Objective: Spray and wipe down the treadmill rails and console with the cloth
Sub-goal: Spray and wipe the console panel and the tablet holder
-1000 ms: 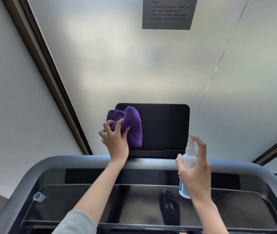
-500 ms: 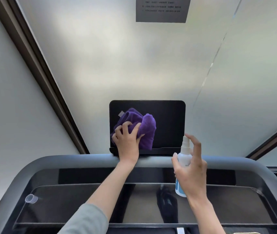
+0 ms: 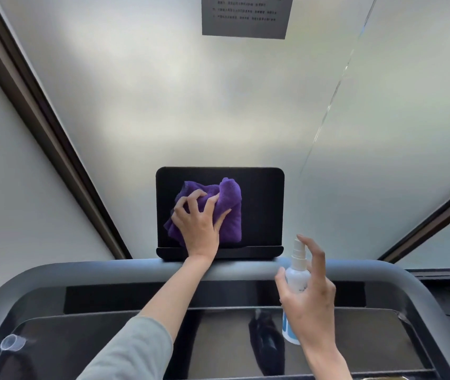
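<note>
On the far side of the grey treadmill rail (image 3: 108,272), a black console screen (image 3: 262,204) standing upright on its lipped base. Against the left half of that screen, a bunched purple cloth (image 3: 228,207), pressed there by the left hand (image 3: 197,223): fingers spread and bent into the folds, thumb out to the right along the cloth's lower part, forearm crossing over the rail, grey sleeve (image 3: 133,352) at the near edge. To the right and nearer, the right hand (image 3: 310,297) wrapped round a small white spray bottle (image 3: 296,275) with a blue band low on its body, held upright just in front of the rail, nozzle level with the screen's base; index finger raised and hooked above the pump head, thumb on the bottle's left side. Below the rail, a dark glossy console panel (image 3: 369,338) with a small clear round knob (image 3: 13,342) at its near left. Behind everything, a frosted glass wall (image 3: 163,91) with dark frames (image 3: 40,111) and a grey notice (image 3: 245,17) at the top, text too small to read.
</note>
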